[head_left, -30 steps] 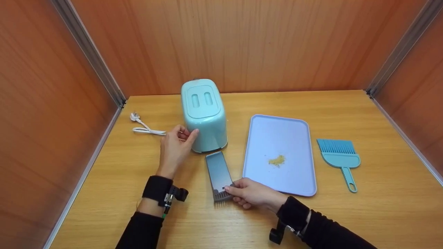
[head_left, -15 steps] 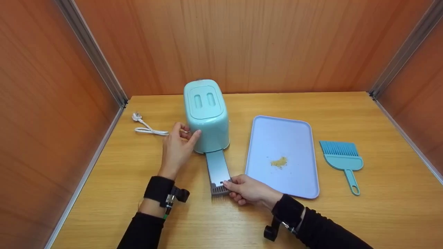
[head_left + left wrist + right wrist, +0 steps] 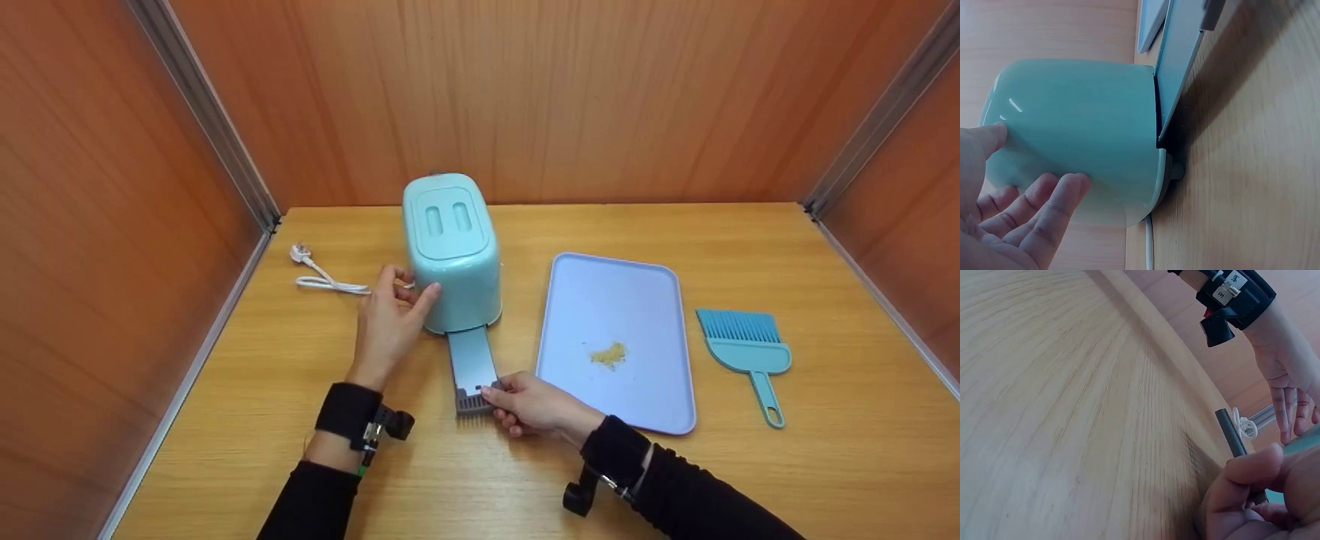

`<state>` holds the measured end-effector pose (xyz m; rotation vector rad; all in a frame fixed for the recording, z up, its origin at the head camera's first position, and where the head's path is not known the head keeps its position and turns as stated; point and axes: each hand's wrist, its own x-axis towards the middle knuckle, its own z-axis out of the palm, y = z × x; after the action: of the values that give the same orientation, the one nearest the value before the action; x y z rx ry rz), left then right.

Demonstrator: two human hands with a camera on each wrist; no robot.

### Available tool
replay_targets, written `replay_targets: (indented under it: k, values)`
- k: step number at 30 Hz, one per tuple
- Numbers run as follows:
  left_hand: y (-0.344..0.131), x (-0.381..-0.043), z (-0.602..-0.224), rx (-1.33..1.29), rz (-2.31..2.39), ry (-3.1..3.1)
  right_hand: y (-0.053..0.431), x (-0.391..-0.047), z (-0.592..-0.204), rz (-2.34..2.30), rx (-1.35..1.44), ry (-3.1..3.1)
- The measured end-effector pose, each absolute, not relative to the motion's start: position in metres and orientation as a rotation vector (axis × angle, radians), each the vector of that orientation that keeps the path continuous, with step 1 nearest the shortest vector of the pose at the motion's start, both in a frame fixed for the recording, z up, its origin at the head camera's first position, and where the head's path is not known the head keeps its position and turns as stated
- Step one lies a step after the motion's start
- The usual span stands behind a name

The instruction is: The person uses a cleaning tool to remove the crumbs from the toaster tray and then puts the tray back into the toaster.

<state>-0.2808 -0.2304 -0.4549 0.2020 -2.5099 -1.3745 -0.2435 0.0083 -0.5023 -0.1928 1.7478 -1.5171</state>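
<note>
A mint-green toaster (image 3: pixel 454 255) with a lid on top stands upright at the table's centre-left. From the slot at its bottom front edge sticks out a grey crumb tray (image 3: pixel 472 360), its far end hidden inside. My right hand (image 3: pixel 536 405) pinches the tray's slotted near end at the right corner, thumb on top and fingers curled below. At the toaster's front left corner, my left hand (image 3: pixel 390 322) rests its thumb and loosely extended fingers against the shell. In the left wrist view the crumb tray (image 3: pixel 1176 62) slants up out of the toaster (image 3: pixel 1078 124).
Right of the toaster lies a lilac serving tray (image 3: pixel 615 300) with a small heap of yellowish crumbs (image 3: pixel 608 355). Beyond it is a blue hand brush (image 3: pixel 746 349). A white power cord (image 3: pixel 322 281) with plug lies to the left. Wooden panels (image 3: pixel 585 97) enclose the table.
My right hand has moved the crumb tray up and away from me, so its far end has gone into the toaster's slot. The left hand stays at the toaster; the head view shifts slightly.
</note>
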Motion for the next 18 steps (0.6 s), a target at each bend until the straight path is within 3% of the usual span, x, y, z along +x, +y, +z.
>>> replay_targets:
  k: [18]
  values:
    - [-0.23, -0.281, -0.456, 0.204, -1.402, -2.504, -0.009, -0.246, -0.494, -1.568, -0.084, 1.85]
